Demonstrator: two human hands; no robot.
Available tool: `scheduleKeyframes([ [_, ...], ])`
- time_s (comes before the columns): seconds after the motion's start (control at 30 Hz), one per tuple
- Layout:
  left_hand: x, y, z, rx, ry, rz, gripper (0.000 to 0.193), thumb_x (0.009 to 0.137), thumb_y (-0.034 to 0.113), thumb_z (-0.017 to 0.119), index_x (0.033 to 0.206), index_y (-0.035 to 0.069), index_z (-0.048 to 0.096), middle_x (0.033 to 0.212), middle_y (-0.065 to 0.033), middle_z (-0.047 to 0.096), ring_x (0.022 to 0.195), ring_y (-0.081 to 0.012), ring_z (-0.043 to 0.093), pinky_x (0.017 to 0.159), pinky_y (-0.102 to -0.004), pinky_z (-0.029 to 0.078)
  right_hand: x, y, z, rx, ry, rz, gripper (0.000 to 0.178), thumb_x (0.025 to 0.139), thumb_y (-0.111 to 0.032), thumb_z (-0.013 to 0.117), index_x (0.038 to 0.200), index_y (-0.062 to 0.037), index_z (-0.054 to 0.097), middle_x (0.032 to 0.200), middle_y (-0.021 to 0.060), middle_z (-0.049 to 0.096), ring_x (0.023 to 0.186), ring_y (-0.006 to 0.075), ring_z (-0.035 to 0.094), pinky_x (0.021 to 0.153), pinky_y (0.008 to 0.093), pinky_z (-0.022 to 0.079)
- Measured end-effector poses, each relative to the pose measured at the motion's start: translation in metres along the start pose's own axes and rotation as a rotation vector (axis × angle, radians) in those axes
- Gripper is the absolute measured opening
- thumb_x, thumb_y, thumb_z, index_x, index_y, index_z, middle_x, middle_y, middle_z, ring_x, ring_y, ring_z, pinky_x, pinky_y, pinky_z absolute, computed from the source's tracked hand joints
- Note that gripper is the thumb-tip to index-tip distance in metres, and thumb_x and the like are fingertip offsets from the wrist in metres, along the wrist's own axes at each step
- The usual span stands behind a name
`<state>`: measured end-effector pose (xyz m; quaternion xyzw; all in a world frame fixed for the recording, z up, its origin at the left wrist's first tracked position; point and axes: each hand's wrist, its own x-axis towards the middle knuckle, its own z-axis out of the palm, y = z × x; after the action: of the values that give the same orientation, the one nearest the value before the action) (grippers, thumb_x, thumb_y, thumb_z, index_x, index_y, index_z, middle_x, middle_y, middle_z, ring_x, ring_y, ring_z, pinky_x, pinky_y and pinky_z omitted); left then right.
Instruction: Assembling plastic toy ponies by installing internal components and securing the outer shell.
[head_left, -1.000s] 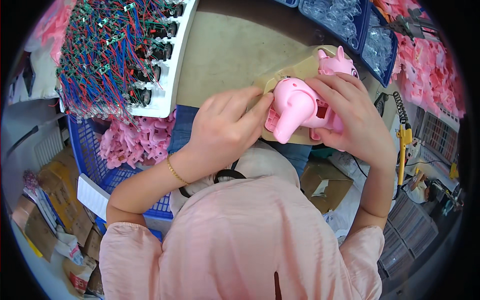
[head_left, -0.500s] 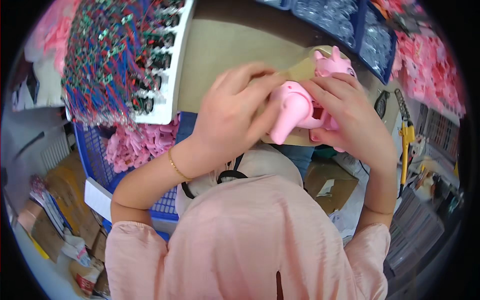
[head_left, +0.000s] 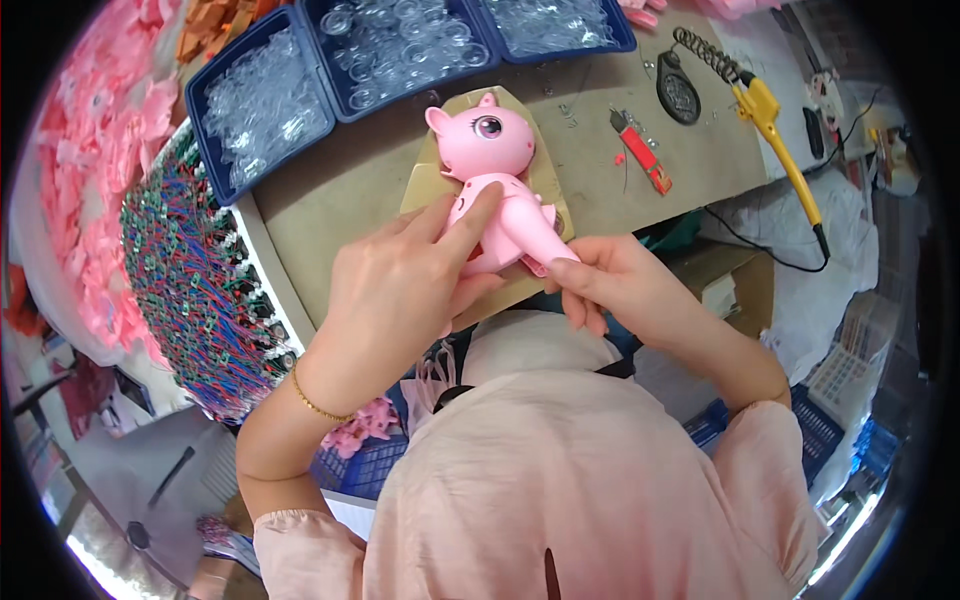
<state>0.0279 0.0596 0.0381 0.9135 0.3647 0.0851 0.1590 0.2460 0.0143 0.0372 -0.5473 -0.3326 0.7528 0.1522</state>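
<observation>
Both hands grip a pink toy animal over a tan pad on the table: left hand wraps its body, right hand pinches its rear end, near blue trays and a yellow tool

brown cardboard box, right, under table edge

My bench has a tan top. Along its far edge sit blue trays filled with small clear plastic pieces. A tan cardboard pad lies near the middle, and the pink toy animal rests on it. To the right lie a small red tool, a dark round stand with a coiled spring, and a yellow-handled soldering iron. On the left sits a white rack packed with wired parts.
</observation>
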Motion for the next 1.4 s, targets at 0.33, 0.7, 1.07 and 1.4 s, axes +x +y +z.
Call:
scheduleKeyframes([
  [0.33,0.003,0.012,0.005,0.1,0.039,-0.106,0.048,0.072,0.028,0.067,0.115,0.009,0.057,0.09,-0.0097,0.06,0.079,-0.0211,0.062,0.059,-0.03,0.051,0.0,-0.007,-0.001,-0.124,-0.119,0.018,0.024,0.092,-0.024,0.052,0.085,-0.0016,0.059,0.062,0.0004,0.056,0.053,0.0049,0.05,0.047,0.0204,0.04],
  [0.7,0.002,0.018,0.019,0.146,0.055,-0.149,0.055,0.072,0.034,0.068,0.118,0.007,0.055,0.099,-0.0116,0.059,0.078,-0.0204,0.061,0.061,-0.0305,0.05,0.127,-0.066,-0.001,-1.083,0.451,-0.926,0.025,0.084,-0.026,0.057,0.085,-0.0025,0.064,0.079,0.0119,0.058,0.078,0.0303,0.056,0.068,0.0378,0.044],
  [1.07,0.01,0.004,0.018,0.137,0.218,-0.028,0.043,0.077,0.036,0.061,0.105,0.003,0.06,0.118,-0.013,0.054,0.072,-0.0164,0.056,0.048,-0.0253,0.047,0.091,-0.104,-0.015,-0.263,0.242,-0.914,0.019,0.087,-0.017,0.056,0.079,-0.0009,0.059,0.066,-0.001,0.052,0.058,0.0074,0.047,0.053,0.0228,0.037],
  [1.4,0.014,0.002,0.011,0.035,0.244,0.023,0.041,0.081,0.036,0.057,0.1,0.001,0.061,0.12,-0.0184,0.054,0.065,-0.0189,0.057,0.045,-0.0276,0.047,0.051,-0.149,-0.017,-0.206,0.896,-1.506,0.017,0.089,-0.015,0.049,0.092,-0.0001,0.056,0.084,0.0067,0.054,0.074,0.0114,0.048,0.069,0.0223,0.041],
])
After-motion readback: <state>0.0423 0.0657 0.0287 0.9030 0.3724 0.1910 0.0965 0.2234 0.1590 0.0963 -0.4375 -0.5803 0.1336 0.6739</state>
